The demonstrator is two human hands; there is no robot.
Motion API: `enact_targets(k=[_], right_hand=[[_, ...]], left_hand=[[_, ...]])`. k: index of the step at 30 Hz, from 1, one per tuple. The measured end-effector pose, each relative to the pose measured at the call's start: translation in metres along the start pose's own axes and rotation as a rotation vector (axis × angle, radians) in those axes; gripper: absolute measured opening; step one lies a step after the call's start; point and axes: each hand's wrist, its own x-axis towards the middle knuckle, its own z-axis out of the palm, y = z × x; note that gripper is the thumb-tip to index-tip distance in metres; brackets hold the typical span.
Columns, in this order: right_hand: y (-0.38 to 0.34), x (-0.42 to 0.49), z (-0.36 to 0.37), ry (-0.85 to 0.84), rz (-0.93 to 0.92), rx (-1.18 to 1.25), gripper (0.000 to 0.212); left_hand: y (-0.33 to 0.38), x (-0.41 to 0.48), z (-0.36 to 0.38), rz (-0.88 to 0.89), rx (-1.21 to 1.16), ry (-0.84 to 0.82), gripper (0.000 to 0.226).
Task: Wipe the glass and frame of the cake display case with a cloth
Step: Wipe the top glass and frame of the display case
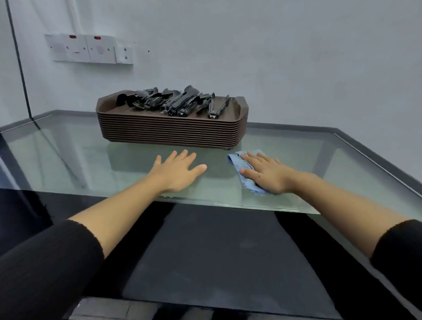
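Note:
I look down on the glass top (60, 158) of the display case, edged by a grey frame (374, 152). A crumpled blue cloth (239, 160) lies on the glass at centre right. My right hand (267, 173) presses flat on the cloth, fingers straight and spread, covering most of it. My left hand (177, 170) rests flat on the bare glass to the left of the cloth, fingers spread, holding nothing. Both forearms reach out from black sleeves.
A stack of brown trays (172, 131) stands on the glass just beyond my hands, with several black tongs (173, 102) piled on top. Behind is a white wall with sockets (89, 48). A black cable (18, 62) runs down at the left.

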Motion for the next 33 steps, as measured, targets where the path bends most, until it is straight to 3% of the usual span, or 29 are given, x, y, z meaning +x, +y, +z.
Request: enact_targets(k=[4, 8, 11, 14, 19, 21, 24, 28, 30, 33], right_hand=[[0.014, -0.097, 0.004, -0.054, -0.042, 0.034, 0.075], [0.018, -0.109, 0.007, 0.096, 0.391, 0.029, 0.059], [-0.023, -0.075, 0.017, 0.117, 0.547, -0.004, 0.064], [-0.094, -0.045, 0.028, 0.118, 0.489, 0.006, 0.066], [-0.191, -0.089, 0.049, 0.077, 0.128, 0.011, 0.063], [-0.187, -0.133, 0.048, 0.062, 0.147, 0.039, 0.059], [-0.167, -0.167, 0.041, 0.083, 0.373, 0.076, 0.055], [-0.192, -0.110, 0.050, 0.204, 0.555, 0.022, 0.062], [-0.227, -0.076, 0.058, 0.211, 0.518, 0.034, 0.065], [-0.288, -0.062, 0.067, 0.183, 0.293, 0.035, 0.061]], left_hand=[[-0.026, -0.050, -0.007, 0.229, -0.045, -0.111, 0.062], [-0.089, -0.103, -0.023, 0.166, -0.052, -0.111, 0.062], [-0.135, -0.132, -0.036, 0.071, -0.041, -0.062, 0.063], [-0.171, -0.155, -0.043, 0.060, -0.042, -0.068, 0.069], [-0.207, -0.187, -0.040, 0.044, -0.027, -0.020, 0.084], [-0.214, -0.190, -0.040, 0.057, -0.019, -0.011, 0.079], [-0.212, -0.185, -0.036, 0.070, 0.017, 0.006, 0.069], [-0.208, -0.178, -0.034, 0.069, 0.054, 0.001, 0.070], [-0.207, -0.179, -0.034, 0.068, 0.047, -0.001, 0.069], [-0.207, -0.184, -0.035, 0.080, 0.015, 0.011, 0.065]])
